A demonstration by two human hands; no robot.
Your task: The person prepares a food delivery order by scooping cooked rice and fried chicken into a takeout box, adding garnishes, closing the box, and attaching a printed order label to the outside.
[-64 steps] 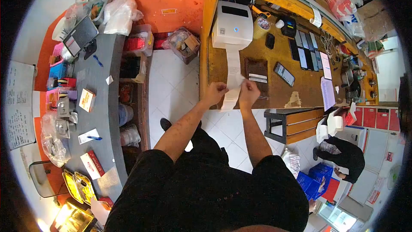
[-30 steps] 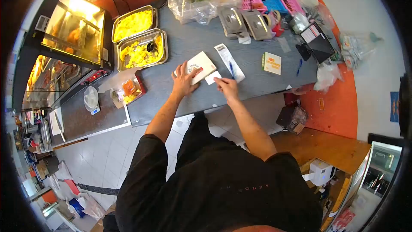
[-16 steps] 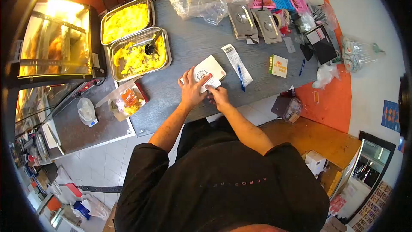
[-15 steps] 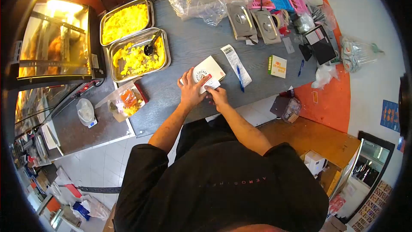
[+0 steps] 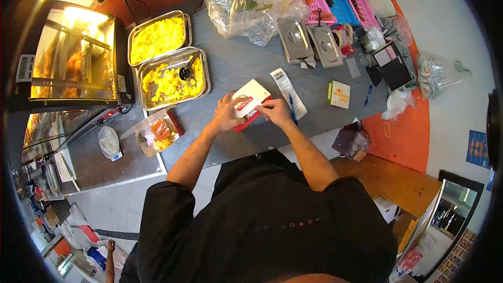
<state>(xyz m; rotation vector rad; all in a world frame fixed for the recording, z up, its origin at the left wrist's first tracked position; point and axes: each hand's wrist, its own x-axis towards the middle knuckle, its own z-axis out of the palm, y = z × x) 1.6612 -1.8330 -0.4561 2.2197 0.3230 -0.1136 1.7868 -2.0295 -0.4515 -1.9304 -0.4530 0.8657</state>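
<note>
A white and red food box (image 5: 249, 100) is lifted a little off the grey counter (image 5: 246, 68), tilted toward me. My left hand (image 5: 227, 112) grips its left side. My right hand (image 5: 275, 111) holds its right edge, fingers pressed on the box where a small white label sits. A long printed receipt (image 5: 288, 92) and a blue pen (image 5: 292, 109) lie on the counter just right of my right hand.
Two steel trays of yellow food (image 5: 166, 60) and a lit warming cabinet (image 5: 73, 60) stand at the left. An open box of food (image 5: 156, 132) sits near the counter's edge. Lidded steel pans (image 5: 309, 42), a plastic bag (image 5: 251, 0), coloured baskets and a small yellow box (image 5: 339, 94) lie at the right.
I turned from the label printer on the wooden desk to the grey counter. My hands pressed a white slip to the box, which has now risen off the counter between both hands.
</note>
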